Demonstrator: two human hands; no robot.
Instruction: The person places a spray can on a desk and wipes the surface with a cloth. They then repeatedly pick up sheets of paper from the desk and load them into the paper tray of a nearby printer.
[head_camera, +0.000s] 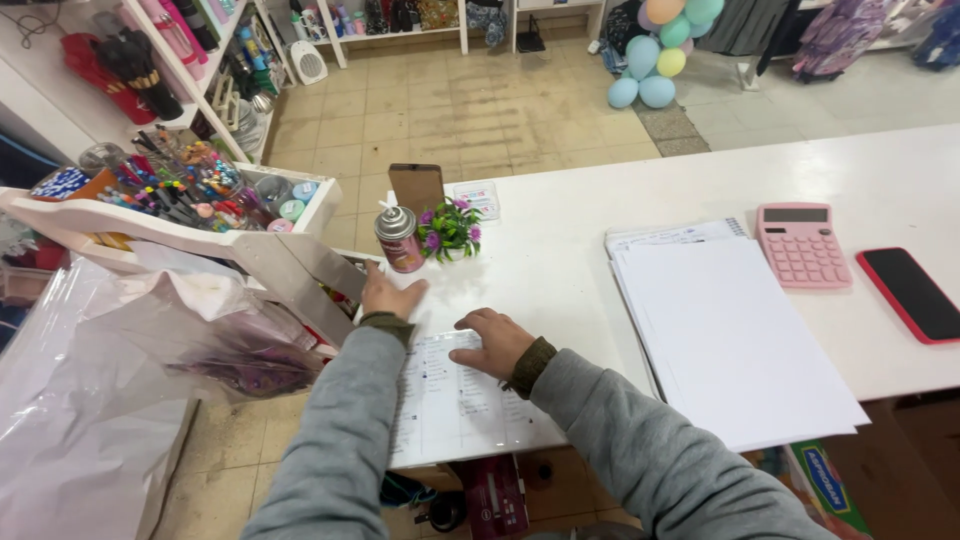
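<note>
A printed sheet of paper (450, 410) lies at the near left end of the white counter (700, 180). My right hand (492, 342) rests on the sheet with its fingers curled down, pressing it flat. Flat on the counter at the sheet's upper left corner lies my left hand (388, 296), just below a red spray can (399, 238). Both arms wear grey sleeves. Neither hand grips anything.
A small pot of purple flowers (449, 230) and a brown card stand (416, 187) sit behind the can. A stack of white paper (730, 340), a pink calculator (801, 244) and a red-cased phone (912, 293) lie to the right. A rack of pens (180, 195) and clear plastic bags (90, 390) stand left.
</note>
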